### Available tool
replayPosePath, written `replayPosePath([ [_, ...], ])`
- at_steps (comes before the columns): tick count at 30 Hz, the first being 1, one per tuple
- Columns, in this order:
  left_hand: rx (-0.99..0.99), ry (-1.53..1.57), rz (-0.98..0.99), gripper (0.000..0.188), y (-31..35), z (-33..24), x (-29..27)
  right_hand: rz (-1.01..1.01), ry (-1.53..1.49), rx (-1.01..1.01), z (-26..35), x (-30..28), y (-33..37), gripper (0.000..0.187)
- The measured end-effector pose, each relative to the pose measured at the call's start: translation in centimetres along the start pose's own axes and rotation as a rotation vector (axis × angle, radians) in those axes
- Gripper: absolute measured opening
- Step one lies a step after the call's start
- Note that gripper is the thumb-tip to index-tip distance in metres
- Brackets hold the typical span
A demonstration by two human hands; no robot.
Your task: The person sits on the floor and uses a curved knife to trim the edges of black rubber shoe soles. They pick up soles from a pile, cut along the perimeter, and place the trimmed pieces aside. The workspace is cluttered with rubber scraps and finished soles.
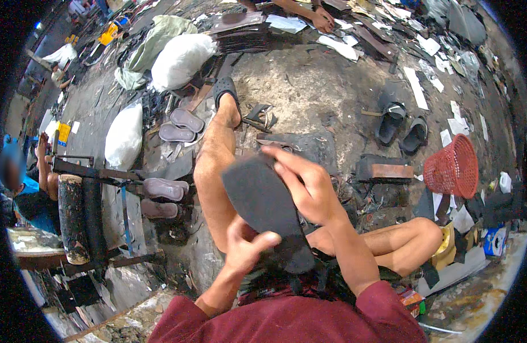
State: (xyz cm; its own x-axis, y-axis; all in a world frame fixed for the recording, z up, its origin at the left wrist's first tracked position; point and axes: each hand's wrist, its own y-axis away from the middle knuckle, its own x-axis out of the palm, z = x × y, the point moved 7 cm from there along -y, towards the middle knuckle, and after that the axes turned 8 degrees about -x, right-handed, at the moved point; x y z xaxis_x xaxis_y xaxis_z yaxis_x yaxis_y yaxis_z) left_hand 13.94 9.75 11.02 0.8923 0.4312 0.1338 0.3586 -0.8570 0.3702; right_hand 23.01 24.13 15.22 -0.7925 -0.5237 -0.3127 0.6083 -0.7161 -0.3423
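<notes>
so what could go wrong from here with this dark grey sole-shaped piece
The flat, dark grey sole-shaped piece could slip: the left hand has its thumb over the lower part, while the right hand is at the upper right edge.

If dropped, it might pick up dirt from the stained, littered grey floor.

The pale mauve slipper-shaped pieces lie beside the bare outstretched leg, so a shift of that leg might knock them.
</notes>
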Motion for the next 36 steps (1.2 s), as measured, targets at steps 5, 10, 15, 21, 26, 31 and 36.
replayPosePath([
  [5, -0.04, 0.323, -0.065, 0.036, -1.4, -2.4, -2.7, -0.018, -0.097, 0.215, -0.2, -1.0, 8.3, 0.039],
  [10, -0.249, 0.426, 0.108, 0.032, -1.8, -2.8, -3.8, -0.048, 0.109, -0.083, -0.1, -4.9, 14.9, 0.039],
  [15, -0.321, 0.289, 0.007, 0.034, -1.3, -1.6, -4.9, 0.053, 0.134, 0.115, -0.9, -4.7, 22.5, 0.038],
  [21, -0.329, 0.403, 0.1, 0.028, -1.6, -1.0, -4.4, 0.022, 0.207, 0.033, -1.5, -2.8, 20.0, 0.043],
  [26, -0.295, 0.274, 0.065, 0.03, -1.8, -0.7, -5.2, 0.124, 0.192, 0.013, -1.6, -2.6, 13.6, 0.043],
  [31, -0.225, 0.25, 0.145, 0.023, -1.6, -1.7, -4.9, 0.318, 0.234, -0.103, 0.2, -3.6, 7.8, 0.043],
  [36, -0.247, 0.247, 0.19, 0.026, -1.5, -2.3, -4.2, 0.504, 0.216, -0.092, 1.7, -2.4, 3.5, 0.045],
])
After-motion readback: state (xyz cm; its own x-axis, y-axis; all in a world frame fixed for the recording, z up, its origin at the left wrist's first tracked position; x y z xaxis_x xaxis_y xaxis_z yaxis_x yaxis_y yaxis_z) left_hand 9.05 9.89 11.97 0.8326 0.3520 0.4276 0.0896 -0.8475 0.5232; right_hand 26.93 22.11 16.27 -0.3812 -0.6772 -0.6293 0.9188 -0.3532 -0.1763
